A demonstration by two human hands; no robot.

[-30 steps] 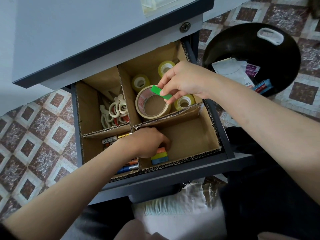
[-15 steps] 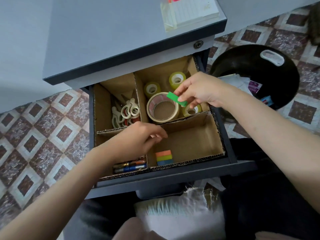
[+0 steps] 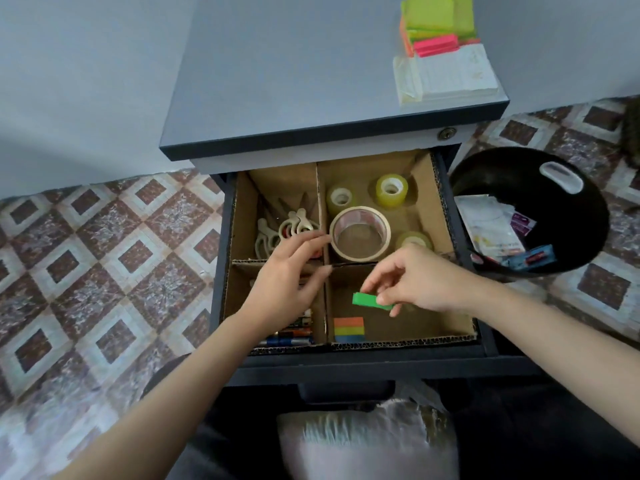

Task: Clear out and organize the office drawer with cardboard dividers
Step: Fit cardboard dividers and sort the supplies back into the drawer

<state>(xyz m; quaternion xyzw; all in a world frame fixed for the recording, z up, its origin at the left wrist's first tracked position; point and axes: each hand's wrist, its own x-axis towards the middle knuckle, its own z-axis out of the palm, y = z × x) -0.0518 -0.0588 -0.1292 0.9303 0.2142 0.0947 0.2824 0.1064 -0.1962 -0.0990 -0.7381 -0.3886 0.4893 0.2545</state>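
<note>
The open drawer (image 3: 346, 360) is split by cardboard dividers (image 3: 325, 306) into four compartments. My right hand (image 3: 420, 282) pinches a green sticky-note pad (image 3: 367, 301) above the front right compartment, where a striped stack of coloured sticky notes (image 3: 349, 329) lies. My left hand (image 3: 291, 284) hovers with loose fingers over the middle divider and holds nothing. Tape rolls (image 3: 360, 233) fill the back right compartment. Scissors (image 3: 277, 228) lie in the back left one. Pens (image 3: 291, 336) show in the front left, partly hidden by my left hand.
On the cabinet top (image 3: 294, 71) sit neon sticky-note pads (image 3: 436, 24) on a white paper block (image 3: 446, 76). A black bin (image 3: 540, 209) with wrappers stands on the tiled floor to the right. A white bag (image 3: 363, 441) lies below the drawer.
My right hand carried the green pad from over the tape rolls down to the front right compartment. My left hand rose from that compartment to the middle divider. The view tilted up.
</note>
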